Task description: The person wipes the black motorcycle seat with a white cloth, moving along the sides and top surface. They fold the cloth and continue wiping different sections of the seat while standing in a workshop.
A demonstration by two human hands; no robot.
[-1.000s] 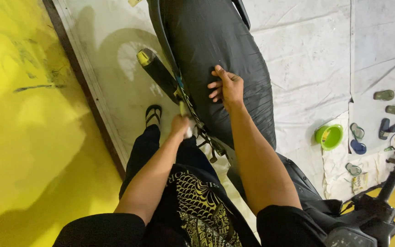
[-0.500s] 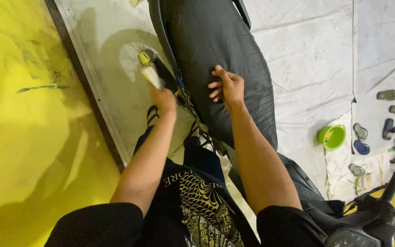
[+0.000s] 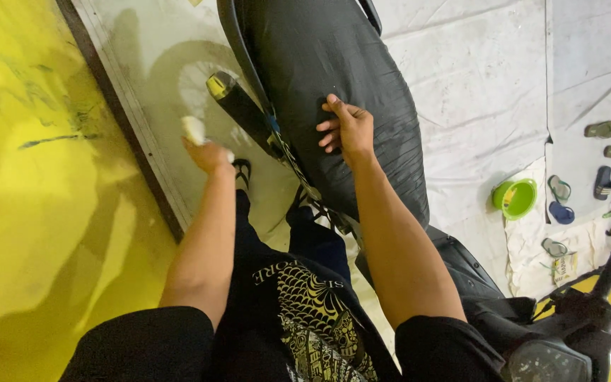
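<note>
Carefully keeping right hand (image 3: 348, 129) flat, fingers spread, on the black seat (image 3: 334, 85), left hand (image 3: 208, 155) clamped on the white cloth (image 3: 194, 129) beside the seat.

Open floor to the left, motorcycle blocking the middle

The left hand (image 3: 208, 155), closed on a pale cloth (image 3: 194, 129), has bare white floor sheet (image 3: 143, 64) around it; the black exhaust pipe (image 3: 242, 113) lies just beside it to the right. The right hand (image 3: 348, 127) rests on the black seat (image 3: 334, 85), which fills the centre. A green bowl (image 3: 516, 198) and sandals (image 3: 602, 129) lie well apart at the right.
</note>
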